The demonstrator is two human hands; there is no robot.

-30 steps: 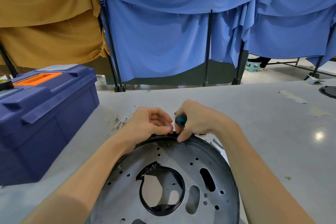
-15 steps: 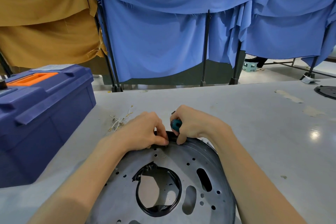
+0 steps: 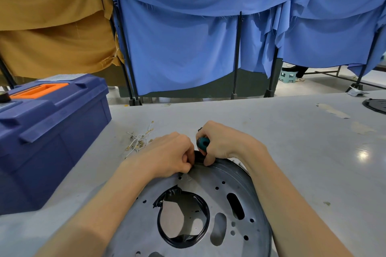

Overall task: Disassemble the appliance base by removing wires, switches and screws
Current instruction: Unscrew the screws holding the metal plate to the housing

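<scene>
The round grey metal appliance base lies in front of me on the table, with a black-rimmed hole in its middle and several small holes. My left hand pinches the black far rim of the base. My right hand is closed around a teal-handled screwdriver, its fingertips resting on the same rim; the tool's tip is hidden. A bundle of loose white wires with metal terminals lies on the table just left of my hands.
A large blue toolbox with an orange handle stands at the left. Some screws lie behind my right wrist. A black round part sits at the far right table edge. Blue and tan cloth screens hang behind the grey table.
Both hands have shifted slightly along the far rim and come closer together; my left fingers now curl tighter on the black edge. The base has barely moved.
</scene>
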